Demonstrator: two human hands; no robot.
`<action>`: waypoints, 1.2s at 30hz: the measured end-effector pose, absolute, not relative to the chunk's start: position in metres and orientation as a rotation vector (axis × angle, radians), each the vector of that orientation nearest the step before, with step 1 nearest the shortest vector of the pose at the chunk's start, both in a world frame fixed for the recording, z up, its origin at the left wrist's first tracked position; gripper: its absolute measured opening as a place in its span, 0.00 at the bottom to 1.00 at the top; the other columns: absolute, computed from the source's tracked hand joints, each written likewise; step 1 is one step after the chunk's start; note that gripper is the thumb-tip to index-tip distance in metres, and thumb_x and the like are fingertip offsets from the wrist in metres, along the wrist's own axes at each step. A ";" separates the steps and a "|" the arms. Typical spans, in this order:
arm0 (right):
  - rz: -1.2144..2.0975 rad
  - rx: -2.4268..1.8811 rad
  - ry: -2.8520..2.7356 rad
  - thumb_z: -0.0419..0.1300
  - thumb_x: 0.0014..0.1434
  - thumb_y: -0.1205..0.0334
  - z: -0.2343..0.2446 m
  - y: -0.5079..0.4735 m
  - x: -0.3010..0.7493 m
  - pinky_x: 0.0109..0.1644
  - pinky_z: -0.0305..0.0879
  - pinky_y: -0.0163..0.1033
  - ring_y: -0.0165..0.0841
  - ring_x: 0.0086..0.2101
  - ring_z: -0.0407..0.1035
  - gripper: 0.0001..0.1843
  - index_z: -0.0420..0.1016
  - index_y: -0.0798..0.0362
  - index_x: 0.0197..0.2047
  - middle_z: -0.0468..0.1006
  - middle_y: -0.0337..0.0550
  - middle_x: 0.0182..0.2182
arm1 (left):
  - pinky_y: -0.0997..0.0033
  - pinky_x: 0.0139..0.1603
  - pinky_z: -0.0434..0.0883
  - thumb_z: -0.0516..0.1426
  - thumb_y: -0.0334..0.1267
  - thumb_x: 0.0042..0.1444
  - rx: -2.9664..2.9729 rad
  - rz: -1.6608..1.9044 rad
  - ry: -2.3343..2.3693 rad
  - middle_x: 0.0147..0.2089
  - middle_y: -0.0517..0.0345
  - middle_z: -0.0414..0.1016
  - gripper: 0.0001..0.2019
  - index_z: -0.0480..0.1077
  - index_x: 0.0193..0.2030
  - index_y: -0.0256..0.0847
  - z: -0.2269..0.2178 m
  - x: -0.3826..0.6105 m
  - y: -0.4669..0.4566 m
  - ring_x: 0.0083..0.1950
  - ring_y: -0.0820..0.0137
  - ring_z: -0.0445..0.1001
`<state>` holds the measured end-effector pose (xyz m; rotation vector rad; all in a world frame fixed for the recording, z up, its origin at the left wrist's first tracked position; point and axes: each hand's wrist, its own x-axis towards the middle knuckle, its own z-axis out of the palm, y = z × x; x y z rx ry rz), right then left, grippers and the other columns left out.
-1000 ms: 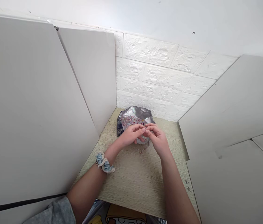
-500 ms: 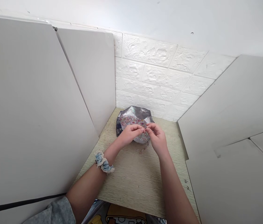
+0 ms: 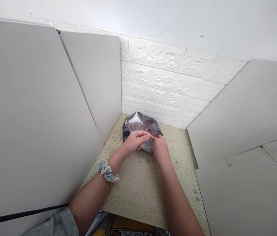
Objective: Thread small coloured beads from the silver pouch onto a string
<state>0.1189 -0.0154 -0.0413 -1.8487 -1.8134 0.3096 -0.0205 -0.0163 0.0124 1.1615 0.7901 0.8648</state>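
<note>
Right grip (image 3: 160, 148) has shifted toward the left grip (image 3: 135, 141), fingertips hidden; hold cannot be determined. Left grip: thumb and forefinger pinched, any item indiscernible. Silver bag (image 3: 136, 117) of beads (image 3: 138, 127): on counter (image 3: 138, 183), just beyond both grips.

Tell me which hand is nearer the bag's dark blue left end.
Left. The left hand is beside the dark blue end; the right hand is in front of the bag's right side.
</note>
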 end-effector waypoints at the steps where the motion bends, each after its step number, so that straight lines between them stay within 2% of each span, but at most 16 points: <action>1: 0.305 -1.877 -1.843 0.42 0.54 0.71 -0.041 -0.015 0.118 0.33 0.53 0.37 0.32 0.28 0.60 0.16 0.71 0.55 0.33 0.63 0.48 0.31 | 0.79 0.15 0.41 0.55 0.45 0.45 1.174 0.864 0.796 0.13 0.70 0.44 0.14 0.69 0.31 0.35 0.012 -0.020 -0.016 0.15 0.85 0.42; 8: 0.284 -1.895 -1.861 0.43 0.54 0.72 -0.039 -0.016 0.116 0.31 0.51 0.36 0.30 0.25 0.57 0.17 0.71 0.54 0.39 0.62 0.45 0.29 | 0.78 0.15 0.40 0.55 0.46 0.45 1.173 0.891 0.803 0.12 0.70 0.44 0.14 0.69 0.31 0.36 0.011 -0.020 -0.015 0.14 0.84 0.41; 12: 0.281 -1.869 -1.858 0.43 0.57 0.67 -0.042 -0.013 0.117 0.31 0.51 0.36 0.29 0.23 0.56 0.17 0.72 0.53 0.38 0.61 0.44 0.27 | 0.78 0.16 0.41 0.55 0.45 0.45 1.168 0.914 0.807 0.12 0.70 0.45 0.13 0.69 0.30 0.35 0.010 -0.019 -0.015 0.14 0.84 0.42; 23: 0.233 -1.996 -1.962 0.43 0.58 0.65 -0.037 -0.016 0.112 0.31 0.52 0.35 0.31 0.30 0.61 0.16 0.70 0.52 0.42 0.65 0.48 0.32 | 0.79 0.16 0.41 0.55 0.43 0.45 1.159 0.905 0.785 0.13 0.69 0.46 0.12 0.68 0.29 0.34 0.010 -0.018 -0.014 0.15 0.85 0.43; 32: 0.161 -2.079 -2.043 0.40 0.56 0.72 -0.036 -0.017 0.110 0.33 0.54 0.34 0.32 0.34 0.63 0.20 0.66 0.53 0.47 0.67 0.48 0.37 | 0.79 0.15 0.42 0.55 0.43 0.44 1.149 0.914 0.760 0.13 0.69 0.47 0.12 0.68 0.28 0.34 0.009 -0.018 -0.013 0.15 0.84 0.44; 36: 0.172 -2.074 -2.063 0.40 0.57 0.69 -0.035 -0.018 0.109 0.35 0.55 0.35 0.33 0.36 0.63 0.19 0.66 0.53 0.46 0.67 0.49 0.38 | 0.80 0.15 0.42 0.55 0.43 0.44 1.155 0.911 0.770 0.14 0.69 0.48 0.12 0.68 0.28 0.34 0.010 -0.018 -0.014 0.15 0.85 0.45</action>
